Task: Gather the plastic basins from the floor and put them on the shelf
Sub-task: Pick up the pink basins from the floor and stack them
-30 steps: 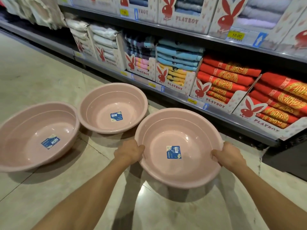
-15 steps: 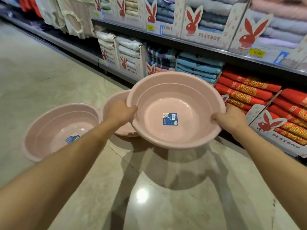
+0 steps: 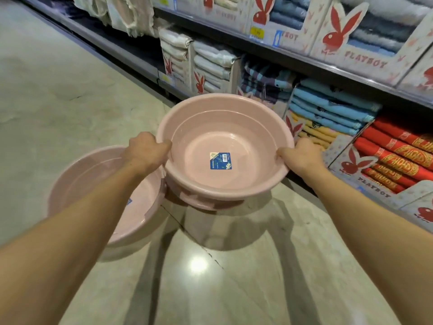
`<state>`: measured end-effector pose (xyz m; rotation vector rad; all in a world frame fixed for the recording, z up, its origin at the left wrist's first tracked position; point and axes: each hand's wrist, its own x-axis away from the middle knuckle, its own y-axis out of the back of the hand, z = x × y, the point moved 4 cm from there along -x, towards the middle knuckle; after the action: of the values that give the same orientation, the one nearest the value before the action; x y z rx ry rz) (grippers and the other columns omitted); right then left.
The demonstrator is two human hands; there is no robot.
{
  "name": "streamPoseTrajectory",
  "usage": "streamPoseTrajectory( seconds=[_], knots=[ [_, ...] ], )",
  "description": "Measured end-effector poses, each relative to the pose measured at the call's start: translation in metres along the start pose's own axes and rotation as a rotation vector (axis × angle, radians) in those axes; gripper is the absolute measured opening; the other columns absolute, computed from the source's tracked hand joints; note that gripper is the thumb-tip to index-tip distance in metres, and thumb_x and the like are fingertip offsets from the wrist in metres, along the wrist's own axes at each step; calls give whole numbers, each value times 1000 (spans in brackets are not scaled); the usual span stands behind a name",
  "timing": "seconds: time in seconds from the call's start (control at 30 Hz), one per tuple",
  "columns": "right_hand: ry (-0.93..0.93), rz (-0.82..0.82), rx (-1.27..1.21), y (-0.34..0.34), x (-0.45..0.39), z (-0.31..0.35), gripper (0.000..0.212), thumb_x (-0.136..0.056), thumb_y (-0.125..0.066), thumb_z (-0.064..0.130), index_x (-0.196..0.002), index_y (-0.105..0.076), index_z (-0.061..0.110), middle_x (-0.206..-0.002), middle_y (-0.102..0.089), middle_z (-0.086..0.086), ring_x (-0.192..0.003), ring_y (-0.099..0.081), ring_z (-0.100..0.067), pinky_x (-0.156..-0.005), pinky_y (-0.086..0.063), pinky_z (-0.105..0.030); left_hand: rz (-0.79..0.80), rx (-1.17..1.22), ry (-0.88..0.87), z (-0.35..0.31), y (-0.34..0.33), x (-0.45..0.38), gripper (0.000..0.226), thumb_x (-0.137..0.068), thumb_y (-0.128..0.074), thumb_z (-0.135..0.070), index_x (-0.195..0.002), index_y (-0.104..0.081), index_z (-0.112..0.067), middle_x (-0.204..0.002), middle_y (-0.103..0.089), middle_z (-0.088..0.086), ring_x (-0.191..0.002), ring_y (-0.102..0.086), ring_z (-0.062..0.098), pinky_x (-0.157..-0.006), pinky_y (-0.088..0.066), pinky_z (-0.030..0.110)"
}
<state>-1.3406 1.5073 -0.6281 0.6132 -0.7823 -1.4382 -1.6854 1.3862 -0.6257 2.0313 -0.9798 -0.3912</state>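
I hold a pink plastic basin [image 3: 225, 127] with a blue label inside it. My left hand [image 3: 145, 150] grips its left rim and my right hand [image 3: 302, 154] grips its right rim. It sits directly over a second pink basin [image 3: 201, 201], of which only the lower rim shows beneath; whether they touch is unclear. A third pink basin [image 3: 93, 184] stands on the floor at the left, partly hidden by my left forearm.
A long store shelf [image 3: 304, 59] runs along the right, packed with folded towels in display boxes: white, blue, yellow and red [image 3: 398, 156]. The polished tile floor [image 3: 58, 90] spreads to the left and toward me.
I lifted the right-hand basin off the floor and carried it left, over the middle basin. The view has shifted left along the shelf.
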Motion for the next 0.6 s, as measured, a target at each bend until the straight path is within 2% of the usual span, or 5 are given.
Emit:
streamPoseTrajectory(
  seconds=[0.13,0.23,0.4,0.5,0.6],
  knots=[
    [-10,40,93,-13,-14,7,31,-77,-66,32,-101,-67,13,-92,-71,-11,-83,-69,-33,-77,-61,-51,68,-34,1,11,-12,-14,30,-91,-57,-37,-79,-62,-9,-72,-62,5,-59,-51,14,-47,-32,27],
    [-14,60,161,-29,-27,1,32,-77,-63,38,-100,-68,16,-88,-70,-9,-78,-67,-32,-71,-60,-44,62,-97,4,19,-27,-26,32,-92,-56,-37,-82,-62,-8,-76,-64,9,-62,-54,21,-48,-32,28],
    [-39,95,196,-67,-44,-24,30,-77,-62,41,-95,-65,16,-88,-67,-9,-75,-64,-31,-60,-49,-34,103,-168,20,44,-64,-38,36,-90,-54,-40,-85,-66,-6,-81,-69,13,-78,-65,36,-65,-51,38],
    [-66,93,231,-90,-46,-38,25,-77,-61,42,-88,-60,20,-85,-65,-6,-69,-60,-26,-59,-44,-33,111,-183,15,58,-80,-40,36,-90,-54,-39,-91,-69,-6,-85,-71,14,-83,-65,38,-73,-56,42],
    [-69,82,238,-110,-49,-48,30,-78,-62,42,-95,-59,17,-88,-65,-6,-69,-59,-24,-57,-41,-29,96,-173,26,68,-89,-46,37,-92,-54,-38,-98,-71,-7,-92,-73,17,-91,-66,39,-80,-57,45]
  ],
)
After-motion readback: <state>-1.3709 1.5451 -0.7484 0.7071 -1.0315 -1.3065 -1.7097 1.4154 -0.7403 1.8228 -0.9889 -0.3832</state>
